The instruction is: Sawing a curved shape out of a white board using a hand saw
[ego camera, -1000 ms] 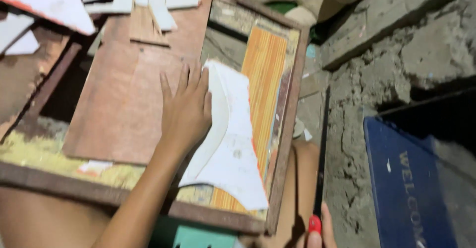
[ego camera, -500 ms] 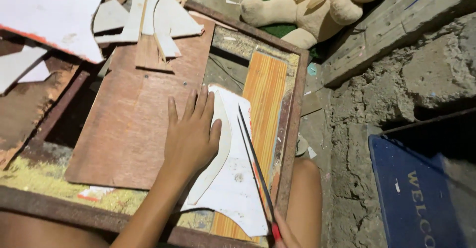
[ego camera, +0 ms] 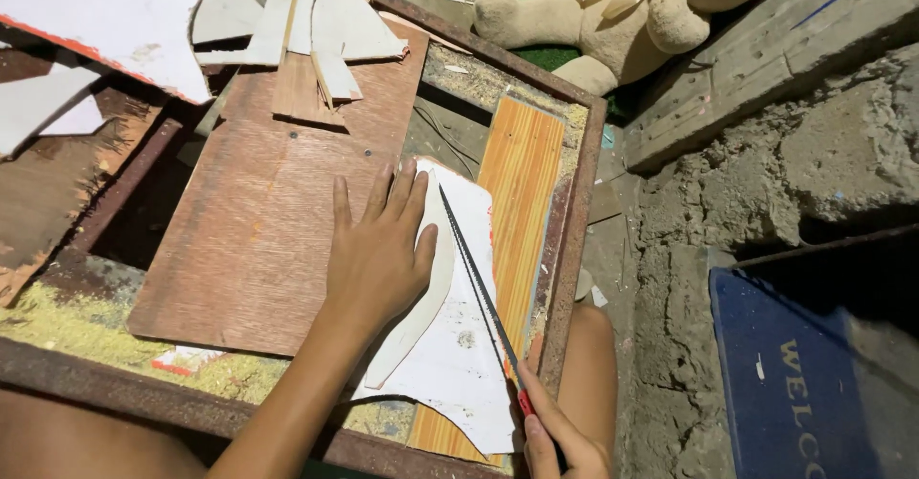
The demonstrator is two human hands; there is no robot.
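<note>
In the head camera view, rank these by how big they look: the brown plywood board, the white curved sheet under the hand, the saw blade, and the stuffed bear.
1. Brown plywood board: largest.
2. White curved sheet, held down by the left hand.
3. Stuffed bear: partly out of frame and farther from the camera, so its rank against the sheet is unsure.
4. Saw blade, in the right hand: long, thinnest.

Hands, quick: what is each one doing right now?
Left hand: open, flat, pressing down the white sheet.
Right hand: closed on the thin saw blade, which lies across the sheet.

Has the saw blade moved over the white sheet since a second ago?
Yes. The saw blade, absent earlier, now lies across the white sheet beside the orange board, held by the right hand.
</note>
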